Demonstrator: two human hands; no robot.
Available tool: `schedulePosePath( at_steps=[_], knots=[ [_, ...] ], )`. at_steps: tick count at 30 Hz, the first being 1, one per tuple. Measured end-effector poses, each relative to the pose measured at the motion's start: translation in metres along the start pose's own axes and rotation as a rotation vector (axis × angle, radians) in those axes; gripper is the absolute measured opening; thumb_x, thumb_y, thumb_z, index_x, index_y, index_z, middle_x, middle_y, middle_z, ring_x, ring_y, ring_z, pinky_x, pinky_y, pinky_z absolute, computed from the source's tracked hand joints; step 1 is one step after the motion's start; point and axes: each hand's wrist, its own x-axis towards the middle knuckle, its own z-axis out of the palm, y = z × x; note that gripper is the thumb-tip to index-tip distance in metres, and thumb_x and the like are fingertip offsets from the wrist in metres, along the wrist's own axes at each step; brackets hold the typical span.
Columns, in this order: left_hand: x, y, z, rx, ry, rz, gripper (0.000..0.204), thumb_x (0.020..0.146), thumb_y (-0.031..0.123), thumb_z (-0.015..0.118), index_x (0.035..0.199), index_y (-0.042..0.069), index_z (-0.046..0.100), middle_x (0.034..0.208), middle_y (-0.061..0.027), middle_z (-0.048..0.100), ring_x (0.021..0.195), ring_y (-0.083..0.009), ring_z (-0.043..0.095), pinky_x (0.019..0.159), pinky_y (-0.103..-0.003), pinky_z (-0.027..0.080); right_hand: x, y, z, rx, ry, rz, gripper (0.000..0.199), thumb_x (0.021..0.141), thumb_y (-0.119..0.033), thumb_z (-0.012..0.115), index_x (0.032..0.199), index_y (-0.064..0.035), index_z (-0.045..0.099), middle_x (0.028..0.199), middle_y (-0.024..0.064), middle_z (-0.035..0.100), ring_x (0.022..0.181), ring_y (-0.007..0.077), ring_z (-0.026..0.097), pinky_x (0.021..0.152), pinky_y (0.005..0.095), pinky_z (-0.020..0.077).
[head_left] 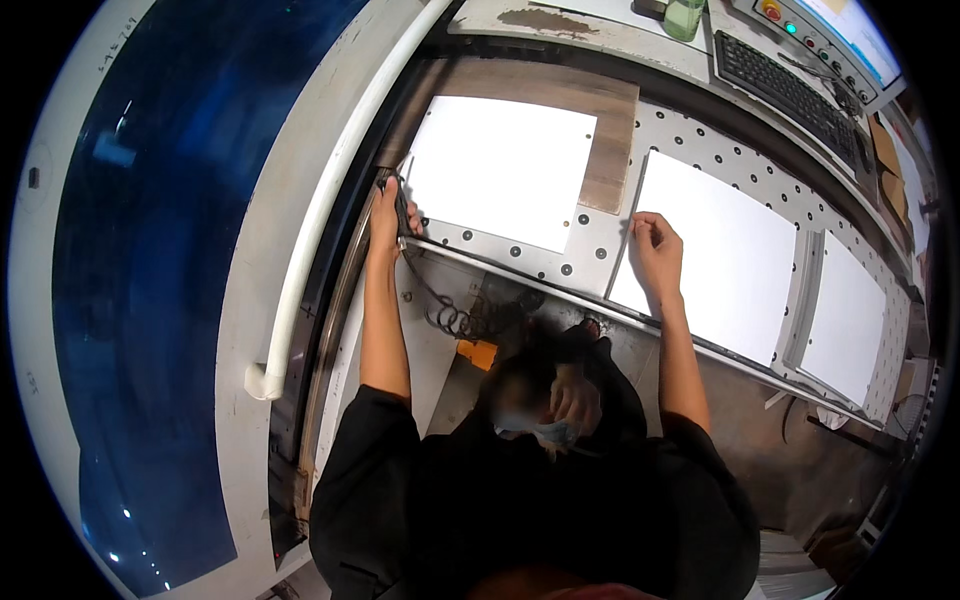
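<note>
My left hand is wrapped round a black air gun at the table's left end, beside a white panel's lower left corner. A black coiled hose hangs from it below the table edge. That white panel lies partly on a brown wood-grain board and has small holes near its corners. My right hand has its fingers curled at the left edge of a second white panel, fingertips touching it. How firmly they grip cannot be seen.
The table is pale with black round studs. Further right lies another white panel. A keyboard, button console and green jar stand behind. A white rail borders the left. Below, a hand shows, its owner unclear.
</note>
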Motion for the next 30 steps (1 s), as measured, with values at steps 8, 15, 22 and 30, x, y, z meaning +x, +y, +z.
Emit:
schedulePosePath(
  at_steps=[8, 15, 22, 30],
  knots=[
    [0.062, 0.024, 0.038, 0.166, -0.153, 0.057, 0.044, 0.101, 0.049, 0.062, 0.108, 0.007, 0.05, 0.066, -0.0044, 0.056, 0.047, -0.0152, 0.057, 0.04, -0.032, 0.05, 0.003, -0.005, 0.003, 0.102, 0.051, 0.031, 0.019, 0.1, -0.01, 0.057, 0.107, 0.0021, 0.069, 0.075, 0.0026, 0.066, 0.07, 0.0074, 0.058, 0.067, 0.0238, 0.048],
    [-0.081, -0.013, 0.082, 0.425, -1.037, -0.371, 0.038, 0.101, 0.03, 0.059, 0.123, -0.001, 0.059, 0.084, -0.0092, 0.068, 0.066, -0.0187, 0.067, 0.056, -0.03, 0.056, 0.018, -0.005, 0.002, -0.138, 0.089, 0.043, 0.022, 0.098, -0.016, 0.057, 0.102, -0.0017, 0.072, 0.064, 0.0051, 0.064, 0.059, 0.0156, 0.065, 0.061, 0.0297, 0.0494],
    [-0.143, -0.034, 0.075, 0.346, -1.218, -0.249, 0.053, 0.094, 0.013, 0.06, 0.145, 0.003, 0.052, 0.107, -0.0102, 0.067, 0.097, -0.0192, 0.063, 0.082, -0.033, 0.052, 0.022, -0.008, 0.016, -0.485, 0.091, -0.129, 0.021, 0.094, -0.02, 0.058, 0.101, -0.0082, 0.074, 0.067, 0.0092, 0.068, 0.061, 0.0272, 0.067, 0.062, 0.0374, 0.0513],
    [-0.169, 0.076, 0.017, 0.718, -0.038, 0.339, 0.06, 0.1, 0.032, 0.067, 0.149, 0.004, 0.046, 0.09, -0.0069, 0.063, 0.066, -0.0106, 0.056, 0.059, -0.026, 0.049, 0.021, -0.009, 0.016, -0.527, 0.076, -0.144, 0.017, 0.093, -0.02, 0.061, 0.098, -0.0109, 0.075, 0.069, 0.0096, 0.069, 0.062, 0.0274, 0.067, 0.062, 0.0376, 0.0518]
  ],
)
